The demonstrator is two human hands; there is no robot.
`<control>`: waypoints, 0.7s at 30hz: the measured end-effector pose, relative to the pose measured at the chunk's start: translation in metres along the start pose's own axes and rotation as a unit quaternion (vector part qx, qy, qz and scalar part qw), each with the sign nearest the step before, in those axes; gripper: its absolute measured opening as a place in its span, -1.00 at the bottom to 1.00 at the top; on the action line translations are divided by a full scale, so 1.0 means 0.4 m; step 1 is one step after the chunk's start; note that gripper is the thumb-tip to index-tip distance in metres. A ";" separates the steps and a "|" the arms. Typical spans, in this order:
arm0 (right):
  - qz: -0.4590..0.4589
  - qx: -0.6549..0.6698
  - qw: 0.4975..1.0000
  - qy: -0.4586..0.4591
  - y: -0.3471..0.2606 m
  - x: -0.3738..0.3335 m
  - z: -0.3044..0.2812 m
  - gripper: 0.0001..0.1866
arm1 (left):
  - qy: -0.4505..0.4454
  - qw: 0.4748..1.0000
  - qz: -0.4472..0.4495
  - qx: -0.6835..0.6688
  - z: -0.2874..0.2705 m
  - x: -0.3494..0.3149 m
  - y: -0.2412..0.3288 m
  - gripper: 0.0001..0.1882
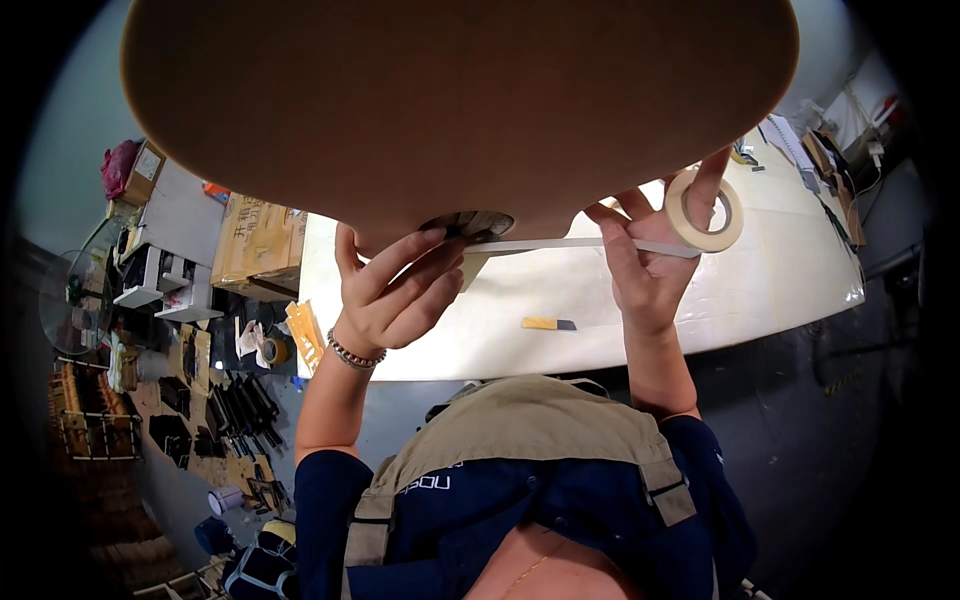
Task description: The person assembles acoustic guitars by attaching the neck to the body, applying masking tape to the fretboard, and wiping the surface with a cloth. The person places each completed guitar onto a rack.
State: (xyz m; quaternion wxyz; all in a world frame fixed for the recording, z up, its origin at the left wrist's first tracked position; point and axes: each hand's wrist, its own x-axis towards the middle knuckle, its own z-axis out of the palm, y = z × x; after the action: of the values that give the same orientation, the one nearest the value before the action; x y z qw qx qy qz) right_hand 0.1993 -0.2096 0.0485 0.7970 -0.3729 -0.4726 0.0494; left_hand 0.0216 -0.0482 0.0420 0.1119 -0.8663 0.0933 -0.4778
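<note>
The step in hand looks like taping the edge of the large brown curved panel (460,90) held up over the pale tabletop (780,270). The left hand (395,290) has its fingers closed against the panel's lower rim, pinning the free end of the tape strip (570,244). The right hand (650,265) grips the masking tape roll (705,212), fingers curled through it, strip taut between the 2 hands. Next, likely, pressing the strip along the rim without slack.

Above the tabletop (760,290), a guitar body (450,100); left hand (390,290) under its lower edge, right hand (650,260) beside, tape roll (705,212) rightmost; scraper (548,323) on tabletop between hands.
</note>
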 end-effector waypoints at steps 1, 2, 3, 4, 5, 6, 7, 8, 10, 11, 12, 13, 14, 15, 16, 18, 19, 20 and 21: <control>-0.010 -0.014 1.000 0.001 -0.005 0.007 -0.001 0.02 | 0.002 1.000 -0.001 -0.003 -0.002 0.005 0.002 -0.71; -0.019 -0.028 0.999 0.001 -0.009 0.011 -0.003 0.02 | -0.004 1.000 -0.004 0.005 -0.004 0.003 0.008 -0.72; -0.021 -0.032 0.999 -0.002 -0.011 0.014 -0.008 0.04 | -0.011 1.000 -0.006 0.012 -0.007 0.001 0.014 -0.74; -0.029 -0.040 0.999 -0.012 -0.010 0.015 -0.013 0.04 | -0.019 1.000 -0.009 0.020 -0.009 -0.001 0.019 -0.75; -0.036 -0.049 0.998 -0.023 -0.009 0.016 -0.018 0.04 | -0.020 0.999 -0.016 0.035 -0.010 0.003 0.025 -0.75; -0.043 -0.058 0.997 -0.033 -0.009 0.017 -0.020 0.04 | -0.021 0.998 -0.023 0.049 -0.009 0.010 0.033 -0.75; -0.039 -0.070 0.996 -0.034 -0.012 0.017 -0.019 0.04 | -0.023 0.997 -0.031 0.064 -0.010 0.015 0.040 -0.74; -0.035 -0.080 0.996 -0.032 -0.013 0.015 -0.019 0.04 | -0.031 0.996 -0.034 0.071 -0.013 0.019 0.043 -0.72; -0.033 -0.092 0.995 -0.028 -0.016 0.012 -0.017 0.04 | -0.048 0.994 -0.041 0.087 -0.018 0.024 0.048 -0.67; -0.035 -0.092 0.995 -0.024 -0.016 0.011 -0.013 0.05 | -0.047 0.994 -0.041 0.088 -0.020 0.025 0.049 -0.67; -0.037 -0.093 0.995 -0.021 -0.017 0.011 -0.010 0.05 | -0.047 0.994 -0.041 0.090 -0.021 0.025 0.050 -0.67; -0.041 -0.100 0.994 -0.024 -0.019 0.013 -0.007 0.05 | -0.046 0.994 -0.042 0.091 -0.021 0.026 0.050 -0.67; -0.046 -0.107 0.993 -0.027 -0.021 0.016 -0.005 0.05 | -0.048 0.994 -0.042 0.092 -0.023 0.027 0.051 -0.69; -0.050 -0.113 0.992 -0.030 -0.021 0.017 -0.004 0.05 | -0.051 0.994 -0.043 0.092 -0.025 0.028 0.052 -0.70; -0.054 -0.123 0.990 -0.032 -0.020 0.016 -0.004 0.05 | -0.053 0.993 -0.043 0.093 -0.026 0.028 0.052 -0.72; -0.062 -0.141 0.987 -0.034 -0.017 0.014 -0.008 0.05 | -0.048 0.994 -0.037 0.091 -0.026 0.026 0.050 -0.72; -0.063 -0.150 0.986 -0.039 -0.016 0.012 -0.012 0.05 | -0.045 0.994 -0.034 0.091 -0.026 0.025 0.048 -0.72; -0.064 -0.159 0.984 -0.044 -0.015 0.011 -0.016 0.05 | -0.047 0.994 -0.033 0.089 -0.027 0.025 0.047 -0.73; -0.065 -0.168 0.982 -0.049 -0.015 0.010 -0.018 0.06 | -0.049 0.994 -0.032 0.087 -0.029 0.025 0.046 -0.73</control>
State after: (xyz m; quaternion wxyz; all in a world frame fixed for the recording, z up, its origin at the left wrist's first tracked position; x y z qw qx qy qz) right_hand 0.2057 -0.2162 0.0530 0.7003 -0.4672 -0.5359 -0.0648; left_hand 0.0160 -0.0696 0.0508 0.1762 -0.8783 0.0177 -0.4441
